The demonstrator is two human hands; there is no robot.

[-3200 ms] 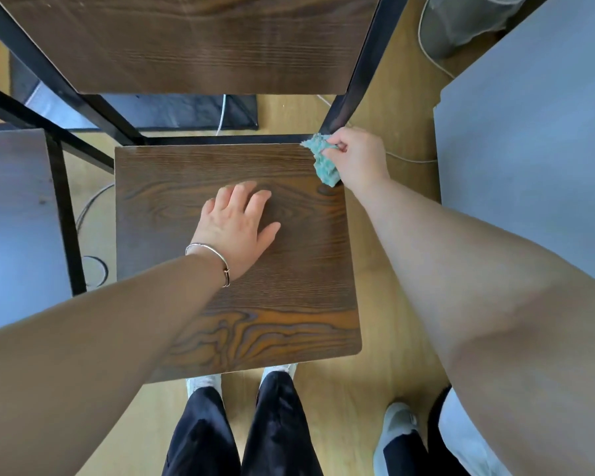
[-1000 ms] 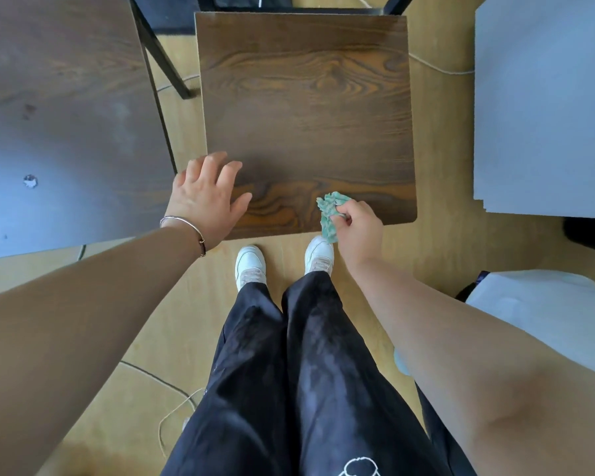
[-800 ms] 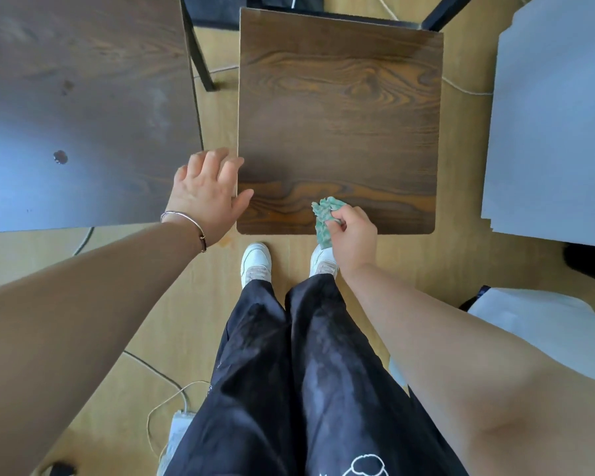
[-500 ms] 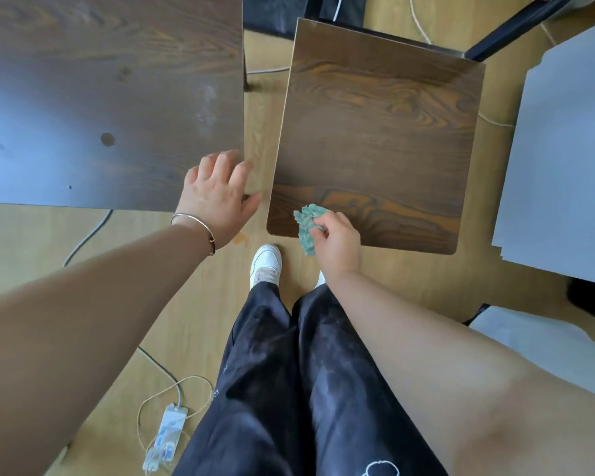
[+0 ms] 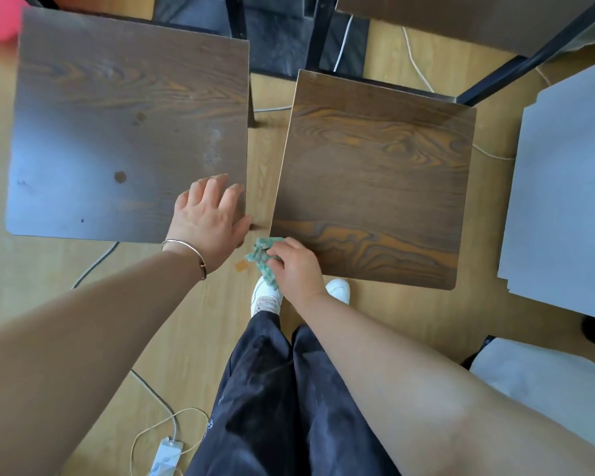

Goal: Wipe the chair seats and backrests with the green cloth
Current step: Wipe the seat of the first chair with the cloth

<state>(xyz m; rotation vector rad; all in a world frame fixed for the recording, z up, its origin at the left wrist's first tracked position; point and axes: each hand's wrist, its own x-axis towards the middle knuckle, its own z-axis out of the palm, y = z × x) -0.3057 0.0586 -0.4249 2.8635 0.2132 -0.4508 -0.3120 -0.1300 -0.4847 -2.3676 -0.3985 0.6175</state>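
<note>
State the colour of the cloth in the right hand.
Green-teal cloth, bunched in the right hand; head view.

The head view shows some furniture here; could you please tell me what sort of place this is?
Probably an office or canteen: two matching dark wood-grain chair seats on black metal frames, a grey tabletop, white cables across the wood-look floor.

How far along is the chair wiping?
The right seat looks clean. The right hand holds the green cloth just off that seat's near left corner. The left hand rests on the left seat, which shows spots and smears. It and the backrests look left to do.
</note>
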